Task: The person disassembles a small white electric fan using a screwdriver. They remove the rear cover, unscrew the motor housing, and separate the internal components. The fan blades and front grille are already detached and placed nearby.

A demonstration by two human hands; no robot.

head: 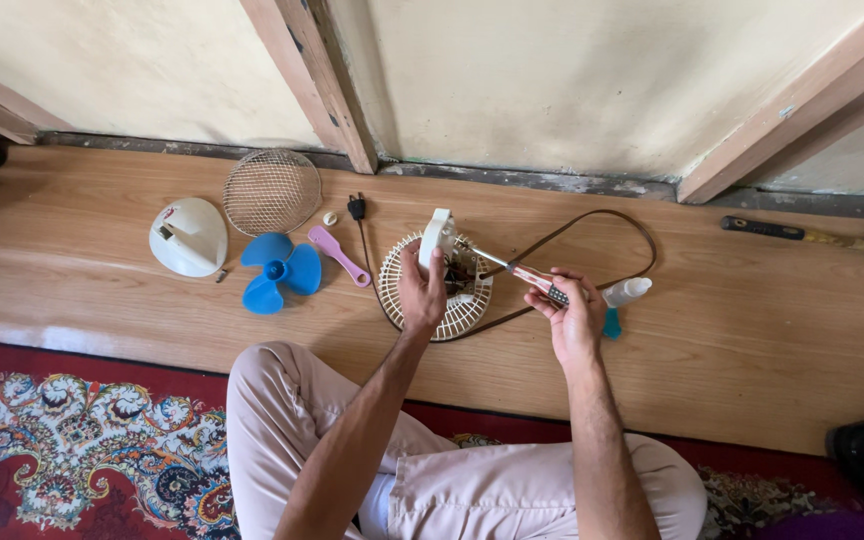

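Note:
My left hand [422,295] grips the white motor housing [438,235] of a small fan, standing on its cream rear grille [460,312] on the wooden floor. A screwdriver [524,275] with a reddish handle is held in my right hand [572,312], its metal shaft pointing left into the motor area. A brown cord [592,218] loops away from the fan toward the wall.
Left of the fan lie a pink tool [339,256], a black plug [356,208], a blue fan blade [277,271], a wire grille [272,190] and a white base cover [188,236]. A white-and-teal bottle [622,297] sits by my right hand. A hammer [802,236] lies far right.

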